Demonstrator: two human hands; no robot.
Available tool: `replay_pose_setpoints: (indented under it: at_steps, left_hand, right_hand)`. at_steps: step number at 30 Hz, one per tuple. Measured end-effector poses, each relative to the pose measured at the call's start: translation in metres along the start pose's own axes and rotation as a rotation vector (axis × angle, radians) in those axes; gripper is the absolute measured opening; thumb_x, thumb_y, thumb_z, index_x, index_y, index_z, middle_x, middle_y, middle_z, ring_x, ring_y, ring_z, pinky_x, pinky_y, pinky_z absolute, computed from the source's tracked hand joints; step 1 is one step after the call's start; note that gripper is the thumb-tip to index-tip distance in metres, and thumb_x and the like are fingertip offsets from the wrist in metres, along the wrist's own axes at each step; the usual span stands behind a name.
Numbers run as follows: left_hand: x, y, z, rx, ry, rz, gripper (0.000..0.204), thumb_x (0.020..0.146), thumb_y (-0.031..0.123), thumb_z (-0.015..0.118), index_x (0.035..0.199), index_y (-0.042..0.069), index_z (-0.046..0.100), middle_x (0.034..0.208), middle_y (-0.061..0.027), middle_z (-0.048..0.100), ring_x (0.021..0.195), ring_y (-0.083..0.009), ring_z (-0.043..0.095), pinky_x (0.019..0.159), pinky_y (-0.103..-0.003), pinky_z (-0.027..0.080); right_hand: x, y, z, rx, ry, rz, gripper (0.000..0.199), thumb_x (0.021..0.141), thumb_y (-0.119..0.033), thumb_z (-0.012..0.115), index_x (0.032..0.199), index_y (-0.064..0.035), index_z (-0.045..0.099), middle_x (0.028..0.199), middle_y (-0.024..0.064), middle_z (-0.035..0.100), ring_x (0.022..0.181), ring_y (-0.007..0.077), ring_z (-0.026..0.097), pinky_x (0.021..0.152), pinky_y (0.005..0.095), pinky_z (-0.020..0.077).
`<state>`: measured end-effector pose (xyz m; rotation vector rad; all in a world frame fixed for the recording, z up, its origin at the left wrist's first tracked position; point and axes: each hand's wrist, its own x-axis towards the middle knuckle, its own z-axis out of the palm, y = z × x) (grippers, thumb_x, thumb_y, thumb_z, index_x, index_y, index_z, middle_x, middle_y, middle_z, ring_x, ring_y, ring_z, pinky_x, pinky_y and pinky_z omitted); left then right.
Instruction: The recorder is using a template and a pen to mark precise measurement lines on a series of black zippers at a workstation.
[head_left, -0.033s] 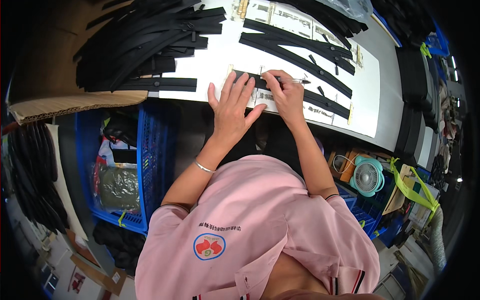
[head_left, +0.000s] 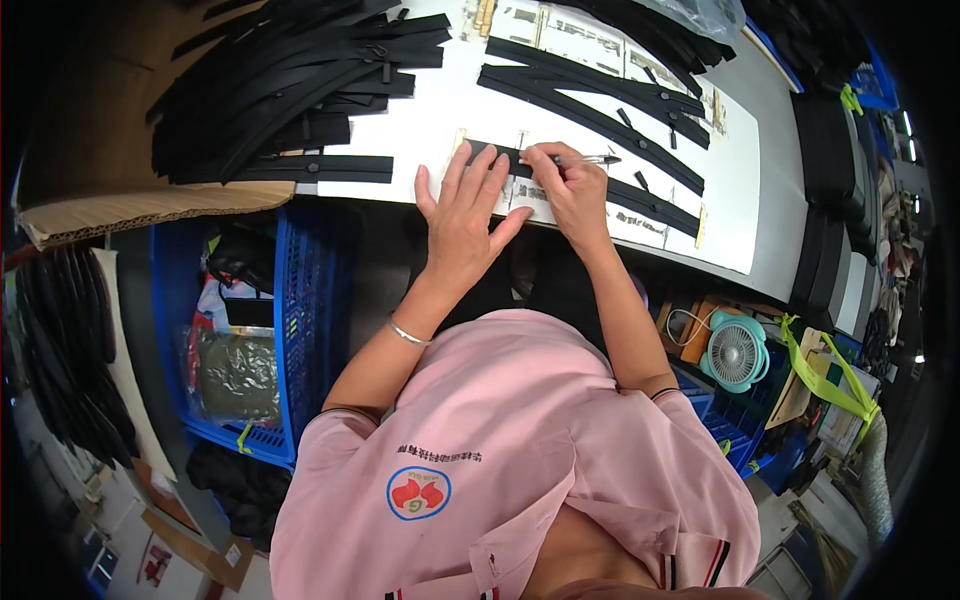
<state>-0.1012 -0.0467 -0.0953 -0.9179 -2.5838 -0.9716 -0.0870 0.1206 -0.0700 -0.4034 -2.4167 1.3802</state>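
Observation:
A black zipper point(head_left: 655, 208) lies along the near edge of the white work board point(head_left: 735, 225). My left hand point(head_left: 462, 215) rests flat over its left part, fingers spread. Pinched between the fingers of my right hand point(head_left: 578, 203) is a pen point(head_left: 600, 159) with a clear barrel. Its tip meets the zipper, or nearly so, just right of my left fingertips; the fingers hide the exact contact. A zipper pull point(head_left: 642, 182) sticks up from the strip to the right. Farther back, more black zippers point(head_left: 590, 118) lie slanted across the board.
A large heap of black zippers point(head_left: 270, 100) covers the table's left side, above a cardboard flap point(head_left: 160, 212). More black strips lie at the back beside clear plastic point(head_left: 700, 15). Below the table stand a blue crate point(head_left: 290, 330) and a small teal fan point(head_left: 735, 353).
The pen in my right hand has tilted very slightly. My left hand and the zipper have stayed in place.

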Motion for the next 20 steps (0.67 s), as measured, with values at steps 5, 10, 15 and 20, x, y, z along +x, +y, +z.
replay_pose_setpoints:
  at_steps: [5, 10, 15, 20]
  left_hand:
    - [0.0, 0.001, 0.0, 0.003, -0.001, -0.006, 0.063, 0.084, 0.039, 0.078, 0.137, 0.01, 0.061, 0.142, -0.0061, 0.057, 0.142, -0.0275, 0.043, 0.117, -0.059, 0.008]
    - [0.001, 0.002, 0.0, 0.006, -0.012, -0.003, 0.063, 0.084, 0.039, 0.079, 0.137, 0.01, 0.061, 0.142, -0.0057, 0.057, 0.142, -0.0273, 0.043, 0.117, -0.06, 0.008]
    - [0.002, 0.001, 0.001, 0.023, -0.013, 0.002, 0.062, 0.084, 0.039, 0.079, 0.136, 0.01, 0.062, 0.143, -0.0061, 0.057, 0.142, -0.0279, 0.042, 0.117, -0.06, 0.007]
    - [-0.001, 0.0, 0.004, 0.021, -0.022, -0.004, 0.061, 0.086, 0.04, 0.078, 0.137, 0.011, 0.062, 0.144, -0.0061, 0.056, 0.145, -0.0285, 0.039, 0.118, -0.061, 0.007]
  right_hand:
    - [-0.003, 0.011, -0.001, 0.076, -0.098, -0.061, 0.018, 0.093, -0.017, 0.071, 0.091, -0.0003, 0.076, 0.079, 0.0073, 0.075, 0.059, 0.0131, 0.066, 0.055, 0.0265, 0.0486]
    - [-0.004, 0.014, 0.002, 0.048, -0.064, -0.123, 0.018, 0.091, -0.018, 0.072, 0.089, -0.0002, 0.076, 0.082, 0.0069, 0.076, 0.059, 0.0144, 0.066, 0.055, 0.0263, 0.049]
    - [-0.005, 0.009, -0.006, 0.035, -0.139, -0.099, 0.018, 0.092, -0.015, 0.069, 0.087, 0.002, 0.075, 0.082, 0.0072, 0.076, 0.061, 0.0131, 0.067, 0.056, 0.0267, 0.0502]
    - [-0.013, 0.0, -0.033, 0.244, 0.012, 0.023, 0.017, 0.094, -0.008, 0.065, 0.089, 0.0018, 0.077, 0.081, 0.0087, 0.076, 0.068, 0.0106, 0.068, 0.062, 0.0277, 0.0538]
